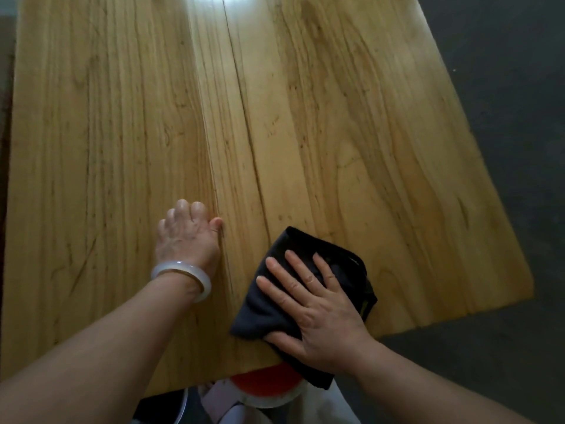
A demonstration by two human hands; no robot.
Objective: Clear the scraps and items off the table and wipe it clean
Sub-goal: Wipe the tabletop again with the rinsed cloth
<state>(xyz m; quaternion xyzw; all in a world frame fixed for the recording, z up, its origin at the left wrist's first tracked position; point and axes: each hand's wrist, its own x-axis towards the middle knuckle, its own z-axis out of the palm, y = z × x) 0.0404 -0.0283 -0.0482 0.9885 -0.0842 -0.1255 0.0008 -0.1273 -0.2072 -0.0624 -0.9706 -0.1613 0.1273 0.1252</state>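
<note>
A black cloth (269, 304) lies folded on the wooden table (336, 133) near its front edge, one corner hanging over that edge. My right hand (318, 313) presses flat on the cloth with straight, spread fingers. My left hand (189, 234), with a pale bangle on the wrist, rests on the bare tabletop to the left of the cloth, fingers bent down onto the wood. No scraps or other items show on the tabletop.
A red and white round object (266, 387) sits below the table's front edge, partly hidden by the cloth. Dark grey floor (504, 87) runs along the table's right side and front. A seam runs lengthwise down the middle of the table.
</note>
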